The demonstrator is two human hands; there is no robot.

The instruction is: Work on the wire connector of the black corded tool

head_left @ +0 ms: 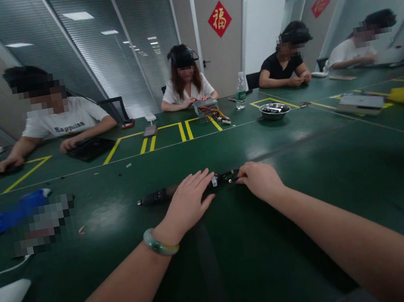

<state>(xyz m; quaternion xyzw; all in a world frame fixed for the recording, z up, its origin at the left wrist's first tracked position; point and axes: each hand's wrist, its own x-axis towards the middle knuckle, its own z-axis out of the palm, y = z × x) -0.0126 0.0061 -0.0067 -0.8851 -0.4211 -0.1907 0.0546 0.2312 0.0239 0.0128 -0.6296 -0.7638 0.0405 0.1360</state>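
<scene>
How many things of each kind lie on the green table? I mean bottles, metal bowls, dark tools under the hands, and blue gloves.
Bottle: 1
Metal bowl: 1
Dark tool, under the left hand and right hand: 1
Blue glove: 1
Total: 4

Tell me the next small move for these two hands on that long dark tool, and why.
Probably curl the left hand around the dark tool to steady it: that hand lies flat and open on it, while the right hand pinches its far end.
</scene>
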